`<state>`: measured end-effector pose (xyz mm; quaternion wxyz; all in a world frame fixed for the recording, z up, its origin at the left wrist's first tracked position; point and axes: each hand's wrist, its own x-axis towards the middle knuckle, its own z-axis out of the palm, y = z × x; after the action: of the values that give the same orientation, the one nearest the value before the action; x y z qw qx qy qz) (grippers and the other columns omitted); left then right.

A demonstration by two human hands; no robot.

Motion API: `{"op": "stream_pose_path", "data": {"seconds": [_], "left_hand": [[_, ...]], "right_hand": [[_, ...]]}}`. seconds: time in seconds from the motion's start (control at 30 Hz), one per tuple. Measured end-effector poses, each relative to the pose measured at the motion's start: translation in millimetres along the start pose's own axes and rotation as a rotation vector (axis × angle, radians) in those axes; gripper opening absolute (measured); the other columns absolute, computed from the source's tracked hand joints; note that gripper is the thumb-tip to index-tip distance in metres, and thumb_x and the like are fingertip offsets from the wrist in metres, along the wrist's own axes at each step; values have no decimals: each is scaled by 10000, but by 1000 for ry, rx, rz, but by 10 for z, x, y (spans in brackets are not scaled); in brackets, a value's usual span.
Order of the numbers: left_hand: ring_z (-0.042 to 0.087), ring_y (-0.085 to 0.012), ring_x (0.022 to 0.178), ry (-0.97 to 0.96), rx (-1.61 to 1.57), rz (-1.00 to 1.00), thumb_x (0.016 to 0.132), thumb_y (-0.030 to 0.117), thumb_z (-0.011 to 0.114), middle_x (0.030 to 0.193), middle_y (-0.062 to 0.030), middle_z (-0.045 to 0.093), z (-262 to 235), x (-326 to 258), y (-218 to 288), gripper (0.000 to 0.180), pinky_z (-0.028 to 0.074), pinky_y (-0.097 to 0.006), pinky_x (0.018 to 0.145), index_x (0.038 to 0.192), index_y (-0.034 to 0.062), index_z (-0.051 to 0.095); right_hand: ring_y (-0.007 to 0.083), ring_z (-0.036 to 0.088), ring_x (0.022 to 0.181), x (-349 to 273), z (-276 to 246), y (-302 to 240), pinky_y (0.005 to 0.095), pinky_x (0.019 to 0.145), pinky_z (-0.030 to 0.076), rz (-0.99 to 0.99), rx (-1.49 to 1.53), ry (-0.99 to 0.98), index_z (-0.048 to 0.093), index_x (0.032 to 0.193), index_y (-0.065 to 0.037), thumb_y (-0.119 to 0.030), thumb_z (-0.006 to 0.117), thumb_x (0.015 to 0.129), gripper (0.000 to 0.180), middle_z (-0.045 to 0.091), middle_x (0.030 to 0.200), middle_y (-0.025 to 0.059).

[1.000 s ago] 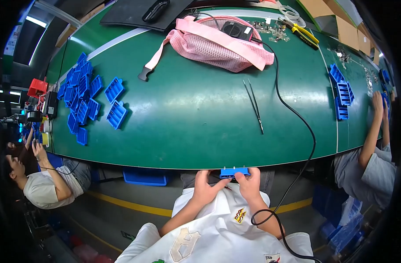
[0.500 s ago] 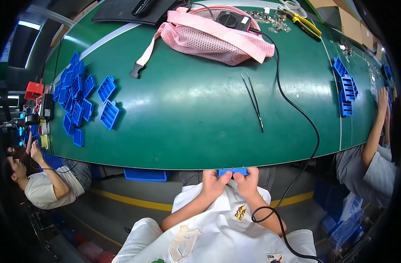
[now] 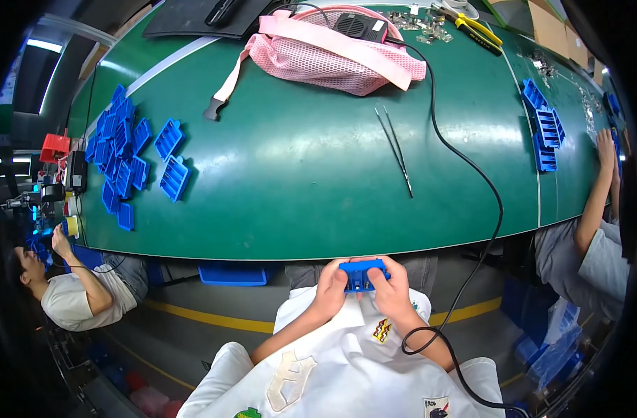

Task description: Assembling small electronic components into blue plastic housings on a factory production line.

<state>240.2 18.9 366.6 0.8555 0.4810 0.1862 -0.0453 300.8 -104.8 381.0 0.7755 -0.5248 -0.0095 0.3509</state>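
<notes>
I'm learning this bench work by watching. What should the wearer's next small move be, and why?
Probably a slight tilt of the blue case for a look inside: the left hand and right hand both grip it, its open side shows, and small bright parts are visible there, too small to tell whether they sit properly.

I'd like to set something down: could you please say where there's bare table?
Free: between the left blue trays and tweezers, nearer than the pink bag; also between the black cable and right blue trays. Crowded: the left pile, and around the pliers and metal parts.
</notes>
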Motion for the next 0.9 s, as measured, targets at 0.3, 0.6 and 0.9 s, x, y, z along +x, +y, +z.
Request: {"op": "stream_pose_path", "data": {"seconds": [0.3,0.6,0.9], "left_hand": [[587,-170,674,-23,-48,-4,841,609,408,938,-130,581,-17,55,-21,703,480,-270,526,1117,-35,471],[567,-160,550,184,133,106,923,500,343,796,-103,577,152,21,-23,556,455,-265,421,1021,-27,490],[565,-159,543,179,162,94,954,406,334,780,-105,576,110,76,-15,470,455,-271,411,978,-29,510]], "right_hand": [[152,575,555,38,52,-40,264,492,466,-11,-10,34,536,986,43,-287,488,927,339,602,801,89],[124,538,491,18,69,-65,248,432,422,-58,-139,90,563,842,46,-242,517,913,300,569,648,56],[115,534,504,99,-28,28,245,450,417,-21,-68,18,559,931,29,-182,479,923,225,565,674,57]]}}
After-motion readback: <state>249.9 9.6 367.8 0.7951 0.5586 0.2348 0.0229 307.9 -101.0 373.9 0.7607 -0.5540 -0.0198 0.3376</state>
